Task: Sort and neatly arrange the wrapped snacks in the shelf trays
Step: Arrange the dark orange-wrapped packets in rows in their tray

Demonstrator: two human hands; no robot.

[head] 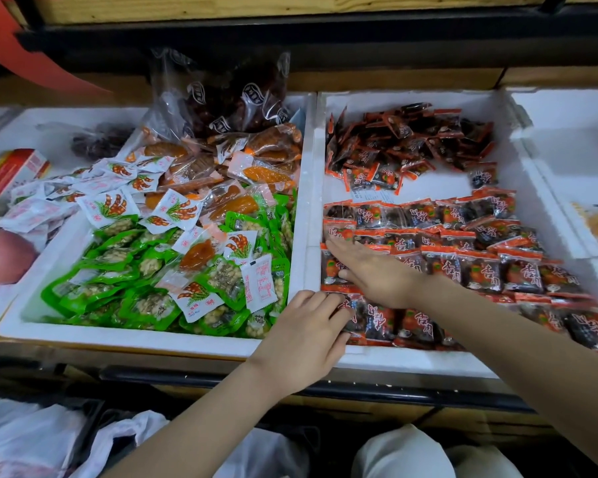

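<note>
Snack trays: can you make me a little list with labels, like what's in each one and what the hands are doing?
left tray: green packets, white packets and orange packets, all jumbled
right tray: red packets only
front of right tray: neat rows
back of right tray: loose pile
right hand: flat on the rows, fingers straight
left hand: fingers curled round a front-corner packet
</note>
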